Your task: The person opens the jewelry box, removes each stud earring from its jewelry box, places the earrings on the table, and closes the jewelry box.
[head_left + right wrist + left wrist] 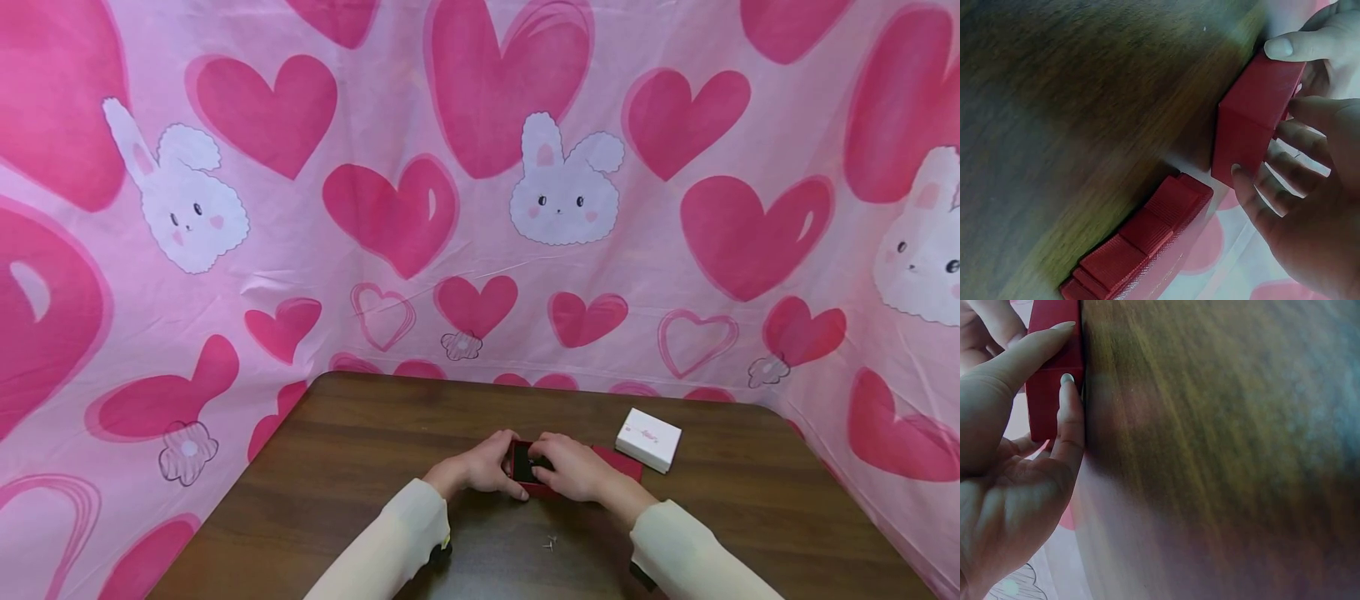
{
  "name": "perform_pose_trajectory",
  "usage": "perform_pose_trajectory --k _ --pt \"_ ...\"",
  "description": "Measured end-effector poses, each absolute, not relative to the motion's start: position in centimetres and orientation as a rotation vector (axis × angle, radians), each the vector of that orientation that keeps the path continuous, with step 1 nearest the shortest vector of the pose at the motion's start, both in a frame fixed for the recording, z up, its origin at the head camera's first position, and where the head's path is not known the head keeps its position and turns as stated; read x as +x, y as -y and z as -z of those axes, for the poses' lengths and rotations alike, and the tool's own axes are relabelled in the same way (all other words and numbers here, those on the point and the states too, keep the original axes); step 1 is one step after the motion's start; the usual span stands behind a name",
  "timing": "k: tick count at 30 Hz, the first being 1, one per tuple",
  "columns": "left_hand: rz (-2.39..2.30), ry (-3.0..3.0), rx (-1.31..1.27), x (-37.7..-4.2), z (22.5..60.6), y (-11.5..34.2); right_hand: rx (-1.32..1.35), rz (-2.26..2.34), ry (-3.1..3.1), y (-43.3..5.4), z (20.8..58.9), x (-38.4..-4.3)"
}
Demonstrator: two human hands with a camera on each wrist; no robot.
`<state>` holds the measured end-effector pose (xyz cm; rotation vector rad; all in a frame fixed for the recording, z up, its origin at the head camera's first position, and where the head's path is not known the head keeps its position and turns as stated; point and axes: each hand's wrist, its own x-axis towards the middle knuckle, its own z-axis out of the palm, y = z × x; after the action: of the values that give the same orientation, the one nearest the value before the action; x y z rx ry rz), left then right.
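A small red box [545,490] with a black insert [522,465] stands open on the table between both hands. My left hand [487,465] grips its left end, the thumb along the near side; in the left wrist view the thumb and a finger press its red walls. My right hand [576,468] reaches over the right end, thumb and forefinger bent down at the black insert. In the right wrist view its little fingertip touches the box's end wall [1241,147]. I cannot tell whether the right fingertips pinch anything.
Right of the box lies a red lid [1141,244] with a ribbon bow. A white box [648,439] with red lettering sits behind it. Small thin silvery pieces [550,543] lie on the brown wooden table [375,433] near the front. A pink heart-patterned cloth [480,233] surrounds the table.
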<state>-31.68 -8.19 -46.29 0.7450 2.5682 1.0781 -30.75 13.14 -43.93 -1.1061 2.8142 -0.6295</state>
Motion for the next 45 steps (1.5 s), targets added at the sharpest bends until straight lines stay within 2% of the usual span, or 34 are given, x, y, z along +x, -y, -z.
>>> perform_pose_trajectory --k 45 --pt "-1.071 -2.577 0.719 -31.65 46.36 8.12 -1.079 0.735 -2.713 -13.12 44.06 -31.26"
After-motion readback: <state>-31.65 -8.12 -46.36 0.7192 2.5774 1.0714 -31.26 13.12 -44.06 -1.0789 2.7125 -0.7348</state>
